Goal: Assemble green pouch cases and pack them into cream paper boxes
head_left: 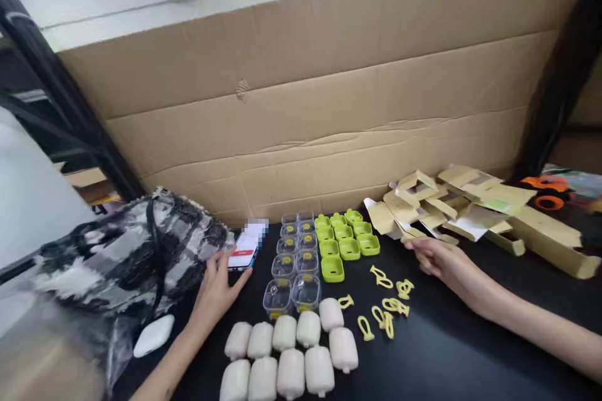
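Note:
My left hand (217, 291) rests on the black table with its fingertips on a phone (244, 250) lying beside a patterned bag (132, 257). My right hand (439, 261) reaches toward a pile of folded cardboard pieces (475, 207); its fingers touch the nearest piece and I cannot tell if they grip it. Between my hands lie two columns of clear plastic cases (296, 263), a cluster of lime-green trays (343, 238), several white rounded parts (291, 357) and several small yellow loops (385, 301).
A tall cardboard sheet (320, 106) stands as a wall behind the table. A white oval case (153, 335) lies at the front left by the bag. Orange rings (548, 191) sit at the far right. A black post (61, 88) rises at the left.

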A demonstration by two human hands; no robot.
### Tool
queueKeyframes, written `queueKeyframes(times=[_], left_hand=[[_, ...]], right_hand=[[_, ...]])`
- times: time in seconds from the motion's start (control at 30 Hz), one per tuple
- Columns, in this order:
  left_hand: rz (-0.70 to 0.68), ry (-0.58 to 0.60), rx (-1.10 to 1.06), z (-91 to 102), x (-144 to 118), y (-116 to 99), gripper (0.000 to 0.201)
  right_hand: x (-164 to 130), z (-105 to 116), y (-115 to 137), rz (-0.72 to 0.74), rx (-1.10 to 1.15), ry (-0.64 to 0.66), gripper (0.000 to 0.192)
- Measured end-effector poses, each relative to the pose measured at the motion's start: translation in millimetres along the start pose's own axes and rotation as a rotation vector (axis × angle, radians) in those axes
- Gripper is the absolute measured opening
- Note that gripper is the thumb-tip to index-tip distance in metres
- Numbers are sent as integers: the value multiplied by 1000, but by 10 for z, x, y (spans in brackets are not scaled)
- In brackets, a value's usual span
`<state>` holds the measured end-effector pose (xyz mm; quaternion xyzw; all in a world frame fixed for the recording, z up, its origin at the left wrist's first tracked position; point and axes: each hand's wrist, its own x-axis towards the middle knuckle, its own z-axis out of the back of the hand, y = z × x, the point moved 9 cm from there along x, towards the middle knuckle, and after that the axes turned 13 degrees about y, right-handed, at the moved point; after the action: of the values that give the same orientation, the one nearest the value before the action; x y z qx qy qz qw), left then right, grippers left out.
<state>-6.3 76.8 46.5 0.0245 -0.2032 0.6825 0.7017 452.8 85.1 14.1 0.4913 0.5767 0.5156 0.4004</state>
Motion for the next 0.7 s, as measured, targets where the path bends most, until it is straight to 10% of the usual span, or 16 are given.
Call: queueKeyframes(times=[0.7], left_hand=[[14,-32,-19,43,-23,12,58]], right_hand=[[-2,-36,8,6,5,22,32]])
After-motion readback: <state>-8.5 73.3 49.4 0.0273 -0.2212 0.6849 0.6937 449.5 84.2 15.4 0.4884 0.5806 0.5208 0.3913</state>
